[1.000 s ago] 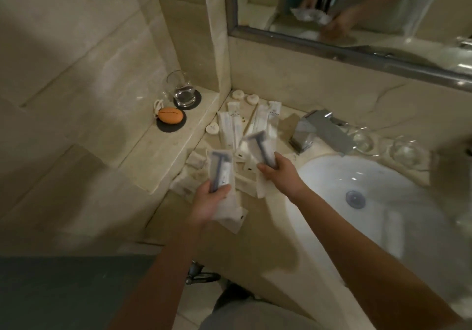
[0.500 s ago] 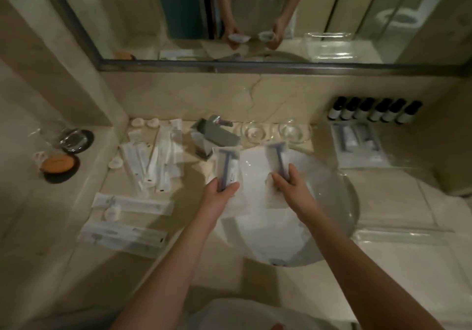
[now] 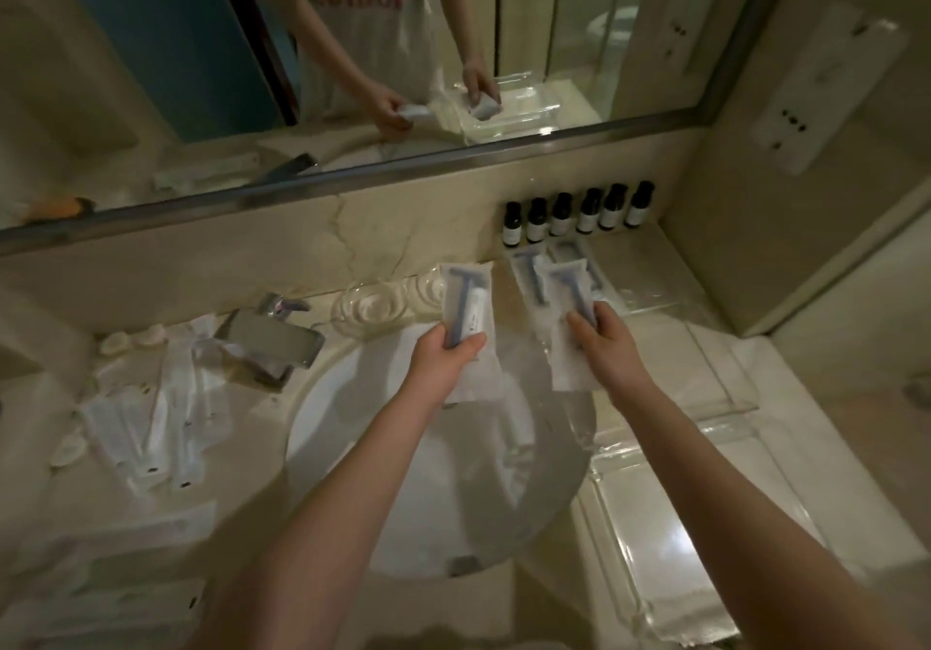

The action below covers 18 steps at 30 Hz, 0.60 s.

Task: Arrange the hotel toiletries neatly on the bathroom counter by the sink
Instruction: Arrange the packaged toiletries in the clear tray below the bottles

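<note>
My left hand (image 3: pixel 443 365) grips a wrapped blue razor packet (image 3: pixel 466 297), held upright over the back rim of the round white sink (image 3: pixel 352 448). My right hand (image 3: pixel 604 342) grips a second wrapped razor packet (image 3: pixel 567 292) over the sink's right edge. Just behind it, two more razor packets (image 3: pixel 529 271) lie on the counter in front of a row of several small dark bottles (image 3: pixel 579 216). Left of the sink, several long white sachets (image 3: pixel 151 407) and small round soaps (image 3: pixel 116 344) lie scattered on the counter.
A chrome tap (image 3: pixel 272 342) stands at the sink's back left, with two clear glass dishes (image 3: pixel 368 307) behind the sink. A clear tray (image 3: pixel 670 498) lies on the right counter. The mirror (image 3: pixel 352 70) runs along the back wall; a side wall closes the right end.
Both hands have carried their razor packets to the right, from the left counter across the sink toward the bottle row. The view has swung right with them.
</note>
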Tool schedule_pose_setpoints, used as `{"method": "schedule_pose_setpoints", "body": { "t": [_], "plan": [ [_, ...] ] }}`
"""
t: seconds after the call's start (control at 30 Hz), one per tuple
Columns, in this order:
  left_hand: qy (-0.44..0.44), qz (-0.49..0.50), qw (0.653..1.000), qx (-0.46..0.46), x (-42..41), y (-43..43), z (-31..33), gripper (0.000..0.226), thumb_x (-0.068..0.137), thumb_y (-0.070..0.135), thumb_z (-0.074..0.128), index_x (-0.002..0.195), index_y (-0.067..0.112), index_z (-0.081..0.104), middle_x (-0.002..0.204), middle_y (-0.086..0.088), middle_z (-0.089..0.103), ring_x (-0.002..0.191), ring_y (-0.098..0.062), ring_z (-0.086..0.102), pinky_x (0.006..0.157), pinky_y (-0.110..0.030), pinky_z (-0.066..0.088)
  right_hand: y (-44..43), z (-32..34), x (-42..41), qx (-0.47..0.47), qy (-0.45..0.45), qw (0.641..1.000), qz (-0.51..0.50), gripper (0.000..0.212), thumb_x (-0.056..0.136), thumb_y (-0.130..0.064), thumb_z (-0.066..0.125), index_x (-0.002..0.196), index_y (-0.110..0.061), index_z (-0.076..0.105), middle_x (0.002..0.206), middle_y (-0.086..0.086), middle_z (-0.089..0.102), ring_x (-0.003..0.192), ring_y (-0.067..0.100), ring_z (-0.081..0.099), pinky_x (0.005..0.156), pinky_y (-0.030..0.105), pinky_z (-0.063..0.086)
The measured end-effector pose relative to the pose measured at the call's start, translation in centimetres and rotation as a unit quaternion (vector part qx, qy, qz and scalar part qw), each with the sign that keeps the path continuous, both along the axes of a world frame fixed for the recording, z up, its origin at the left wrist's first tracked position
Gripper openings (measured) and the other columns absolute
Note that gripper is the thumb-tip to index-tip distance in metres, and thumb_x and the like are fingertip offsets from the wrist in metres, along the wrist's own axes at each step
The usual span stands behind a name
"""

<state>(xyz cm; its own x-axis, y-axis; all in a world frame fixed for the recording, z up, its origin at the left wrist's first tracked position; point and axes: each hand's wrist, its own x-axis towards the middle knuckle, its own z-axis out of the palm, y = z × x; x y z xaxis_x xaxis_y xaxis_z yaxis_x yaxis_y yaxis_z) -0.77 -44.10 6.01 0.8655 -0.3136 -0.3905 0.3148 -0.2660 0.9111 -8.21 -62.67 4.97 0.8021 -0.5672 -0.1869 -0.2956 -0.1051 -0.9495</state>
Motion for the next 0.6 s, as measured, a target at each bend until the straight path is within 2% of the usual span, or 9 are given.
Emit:
{"method": "schedule_pose_setpoints", "body": {
  "t": [0.07,0.17,0.27,0.33,0.47,0.6],
  "plan": [
    [0.008,-0.006,1.000,-0.007,0.5,-2.0,0.2,0.020,0.088,0.019,0.064,0.103,0.012,0.054,0.089,-0.001,0.061,0.075,-0.009,0.060,0.065,-0.025,0.050,-2.4,0.0,0.6,-0.009,0.010,1.000,-0.020,0.011,0.093,-0.021,0.053,0.096,-0.012,0.055,0.087,0.007,0.058,0.077,0.022,0.055,0.066,0.033,0.045],
    [0.008,-0.017,1.000,-0.003,1.4,-4.7,0.2,0.018,0.088,0.021,0.063,0.103,0.015,0.054,0.090,0.001,0.061,0.075,-0.007,0.059,0.068,-0.024,0.049,-6.0,-0.4,1.7,-0.004,0.036,0.999,-0.036,0.018,0.093,-0.028,0.051,0.105,-0.015,0.056,0.102,0.015,0.063,0.092,0.030,0.060,0.082,0.046,0.050],
    [0.001,-0.032,0.999,0.007,2.5,-6.9,0.2,0.017,0.089,0.021,0.062,0.104,0.017,0.053,0.088,0.004,0.061,0.076,-0.006,0.059,0.066,-0.022,0.048,-9.5,-0.8,3.3,-0.055,0.062,0.995,-0.050,0.024,0.093,-0.028,0.053,0.109,-0.011,0.056,0.099,0.013,0.062,0.093,0.032,0.060,0.084,0.046,0.049],
    [0.000,-0.038,0.999,0.011,3.2,-8.0,0.0,0.018,0.089,0.020,0.062,0.104,0.015,0.054,0.093,0.000,0.061,0.078,-0.009,0.059,0.072,-0.027,0.050,-11.4,-1.1,4.2,-0.103,0.086,0.990,-0.050,0.026,0.092,-0.027,0.054,0.112,-0.011,0.056,0.098,0.010,0.061,0.093,0.032,0.060,0.081,0.043,0.049],
    [0.005,-0.049,0.999,0.021,4.3,-9.5,-0.3,0.022,0.088,0.021,0.064,0.107,0.013,0.055,0.104,-0.009,0.063,0.089,-0.020,0.062,0.086,-0.038,0.050,-14.4,-2.2,5.5,-0.193,0.142,0.971,-0.013,0.030,0.091,-0.026,0.057,0.114,-0.006,0.057,0.100,0.015,0.063,0.096,0.036,0.059,0.073,0.036,0.042],
    [0.013,-0.057,0.998,0.031,4.9,-10.4,-0.9,0.030,0.088,0.022,0.064,0.115,0.012,0.056,0.108,-0.009,0.064,0.095,-0.022,0.062,0.090,-0.039,0.050,-15.2,-3.6,6.5,-0.273,0.190,0.942,0.035,0.033,0.092,-0.033,0.053,0.116,-0.010,0.056,0.106,0.015,0.064,0.098,0.035,0.059,0.077,0.038,0.046]
  ]
}}
